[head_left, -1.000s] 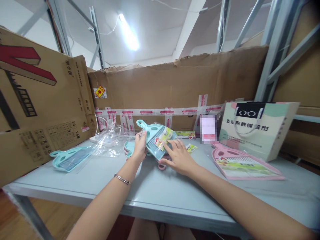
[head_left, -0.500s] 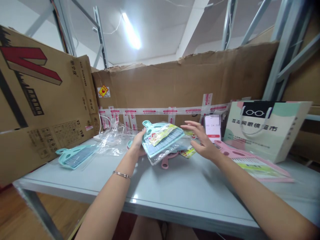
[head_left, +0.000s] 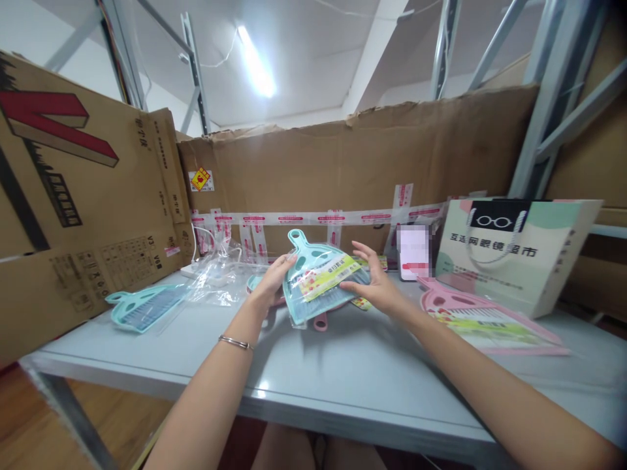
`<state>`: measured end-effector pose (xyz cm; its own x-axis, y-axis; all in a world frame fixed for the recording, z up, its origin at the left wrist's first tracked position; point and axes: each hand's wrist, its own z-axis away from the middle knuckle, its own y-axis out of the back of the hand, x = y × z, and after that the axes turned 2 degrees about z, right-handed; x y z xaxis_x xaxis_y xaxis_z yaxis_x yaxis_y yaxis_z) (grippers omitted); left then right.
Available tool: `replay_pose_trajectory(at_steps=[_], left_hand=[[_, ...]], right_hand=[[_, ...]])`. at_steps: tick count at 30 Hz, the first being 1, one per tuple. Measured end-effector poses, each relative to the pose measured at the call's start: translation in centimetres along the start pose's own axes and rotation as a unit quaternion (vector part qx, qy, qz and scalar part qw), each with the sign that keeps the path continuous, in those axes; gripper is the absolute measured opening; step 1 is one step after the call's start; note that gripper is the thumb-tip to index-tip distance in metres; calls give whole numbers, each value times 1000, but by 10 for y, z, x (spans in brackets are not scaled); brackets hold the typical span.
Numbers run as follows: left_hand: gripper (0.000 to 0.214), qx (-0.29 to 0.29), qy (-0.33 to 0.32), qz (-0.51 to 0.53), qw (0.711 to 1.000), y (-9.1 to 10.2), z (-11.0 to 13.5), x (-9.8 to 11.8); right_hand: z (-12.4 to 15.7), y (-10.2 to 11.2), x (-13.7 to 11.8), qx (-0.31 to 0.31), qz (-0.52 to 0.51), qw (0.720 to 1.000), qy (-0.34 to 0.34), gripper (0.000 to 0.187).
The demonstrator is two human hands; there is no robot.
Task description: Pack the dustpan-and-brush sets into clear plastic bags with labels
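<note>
A turquoise dustpan with a brush [head_left: 318, 303] in a clear plastic bag is held tilted above the table, handle up, a yellow-green label across its front. My left hand [head_left: 274, 281] is closed on its left edge near the handle. At its right edge is my right hand [head_left: 379, 284], fingers spread, thumb lying over the front near the label. Below and behind the held set, a pink handle [head_left: 320, 322] and other packaged pieces show in part.
Another turquoise dustpan set [head_left: 144, 310] lies on the table [head_left: 294, 372] at left, by crumpled clear plastic [head_left: 218, 271]. At right are a pink dustpan set [head_left: 490, 320], a propped phone [head_left: 414, 251] and a paper bag [head_left: 509, 254]. Cardboard [head_left: 294, 176] walls the back.
The held dustpan set has turned more upright, its label facing me more. My right hand has moved left to its right edge, thumb now over the front.
</note>
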<state>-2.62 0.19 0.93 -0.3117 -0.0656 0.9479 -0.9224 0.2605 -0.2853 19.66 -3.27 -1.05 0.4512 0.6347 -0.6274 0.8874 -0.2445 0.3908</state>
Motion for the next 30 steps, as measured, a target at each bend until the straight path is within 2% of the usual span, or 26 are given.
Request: replay_pose_trajectory(at_steps=[1,3,5,7,9,12,14,17,21,23,26,30], left_hand=[[39,4,-3,-9,1000,0,0,-1],[55,15,-11,-19,1000,-2,0,-2],[75,13,-29,-18,999,-6,2,-1],[87,-25,-65,-27,997,-10,6,0],[93,-88,-121,-75,986,-15,11,1],[97,-173,-182,-207,946,-21,20,1],[90,-185,-205,-277,920,-24,23,0],[63,-149,-238,-312,908,-26,24,0],[25,-72,-233,-274,930,-26,23,6],[19,-55,-221,-247,942,-25,23,9],[15,-58,-206,-185,959,-22,22,11],[17,-84,-167,-114,976,-18,20,10]], right_hand=[[0,-1,1,-6,-39,999,-35,72],[-2,-4,3,3,-119,987,-104,68],[-3,-5,4,53,-158,977,-136,60],[-6,-4,4,111,-188,964,-149,59],[-8,-2,5,151,-228,948,-163,62],[-10,1,4,188,-292,919,-187,65],[-10,3,2,192,-320,907,-195,62],[-9,8,-1,139,-347,905,-204,48],[-7,15,-7,1,-351,916,-196,35],[-6,18,-9,-44,-337,923,-178,32],[-4,21,-9,-99,-299,936,-159,34],[-5,23,-7,-120,-212,958,-151,32]])
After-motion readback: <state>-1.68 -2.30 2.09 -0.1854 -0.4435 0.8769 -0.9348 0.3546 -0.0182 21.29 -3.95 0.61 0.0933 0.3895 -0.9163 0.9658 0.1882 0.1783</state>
